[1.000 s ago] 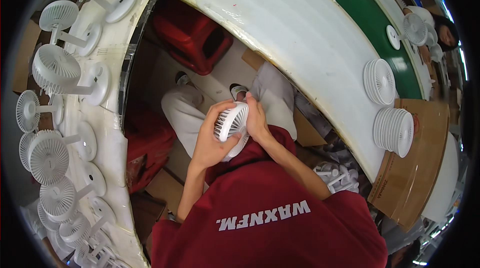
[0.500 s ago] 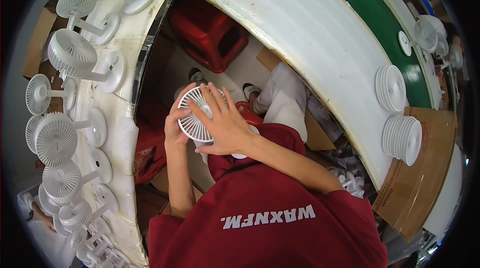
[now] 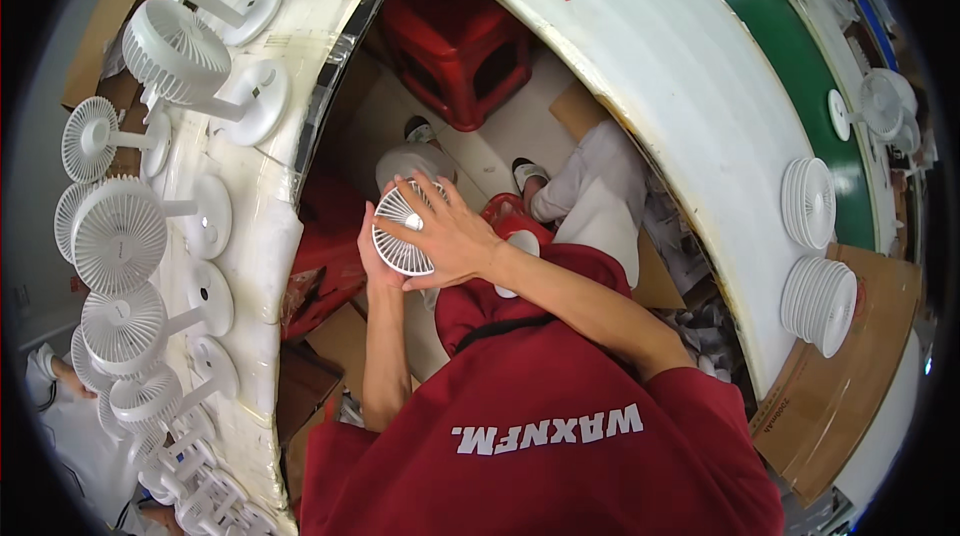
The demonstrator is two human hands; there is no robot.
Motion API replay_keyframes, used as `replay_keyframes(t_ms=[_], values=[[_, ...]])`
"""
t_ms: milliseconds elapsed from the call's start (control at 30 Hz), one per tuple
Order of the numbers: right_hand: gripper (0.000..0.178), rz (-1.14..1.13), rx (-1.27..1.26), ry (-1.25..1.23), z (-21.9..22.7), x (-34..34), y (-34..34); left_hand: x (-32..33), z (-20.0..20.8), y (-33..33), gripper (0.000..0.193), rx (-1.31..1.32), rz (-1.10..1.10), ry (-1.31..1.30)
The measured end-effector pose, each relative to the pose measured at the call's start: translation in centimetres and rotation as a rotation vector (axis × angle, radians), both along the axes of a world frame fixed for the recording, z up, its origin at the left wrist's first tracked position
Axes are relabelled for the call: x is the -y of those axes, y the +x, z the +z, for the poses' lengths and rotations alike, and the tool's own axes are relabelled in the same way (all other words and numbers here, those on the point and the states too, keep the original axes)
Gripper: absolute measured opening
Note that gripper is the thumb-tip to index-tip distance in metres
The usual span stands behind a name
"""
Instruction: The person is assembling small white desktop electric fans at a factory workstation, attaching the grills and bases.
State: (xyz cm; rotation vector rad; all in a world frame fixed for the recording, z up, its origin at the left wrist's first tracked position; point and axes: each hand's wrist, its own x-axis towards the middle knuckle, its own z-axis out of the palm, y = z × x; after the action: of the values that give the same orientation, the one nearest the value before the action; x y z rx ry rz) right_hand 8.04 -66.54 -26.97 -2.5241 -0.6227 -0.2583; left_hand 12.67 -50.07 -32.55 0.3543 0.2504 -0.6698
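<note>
A white desk fan with a round ribbed grille (image 3: 394, 248) is between my hands, above my lap. My left hand (image 3: 377, 254) cups its rim from the left and below. Across the front of the grille lies my right hand (image 3: 455, 234), its fingers reaching over to the far rim and pressing on it. Part of a white rounded piece (image 3: 518, 254) shows beyond my right wrist, over my lap. Whether it joins the held fan is hidden by my hand and forearm.
Several assembled white fans (image 3: 120, 236) stand along the left table (image 3: 255, 266). Two stacks of round white grilles (image 3: 808, 202) sit on the right table (image 3: 640, 46) near a brown cardboard box (image 3: 840, 376). Red stools (image 3: 455, 46) are on the floor ahead, and a green strip (image 3: 770, 56) runs beyond.
The whole view has shifted, so the tables appear further right and the left-hand fans higher. My right hand has settled flatter over the grille, with its fingers closer together.
</note>
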Motion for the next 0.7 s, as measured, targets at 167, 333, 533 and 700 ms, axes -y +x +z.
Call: replay_keyframes(t_ms=[167,333,533,700], values=[[0.086,0.043,-0.024,-0.024,-0.3,-2.0,-0.8,-0.7,-0.5,-3.3,0.040,-0.115,0.210,-0.055],[0.083,0.027,-0.068,-0.063,-0.2,-3.5,-2.0,-1.8,-0.6,-4.8,0.040,-0.125,0.244,-0.009],[0.083,-0.041,-0.130,-0.051,-0.2,-4.3,-3.0,-3.3,-1.6,-5.6,0.041,-0.076,0.189,-0.006],[0.085,-0.047,-0.111,0.034,0.0,-4.3,-3.1,-3.2,0.2,-5.4,0.043,-0.100,0.205,0.048]])
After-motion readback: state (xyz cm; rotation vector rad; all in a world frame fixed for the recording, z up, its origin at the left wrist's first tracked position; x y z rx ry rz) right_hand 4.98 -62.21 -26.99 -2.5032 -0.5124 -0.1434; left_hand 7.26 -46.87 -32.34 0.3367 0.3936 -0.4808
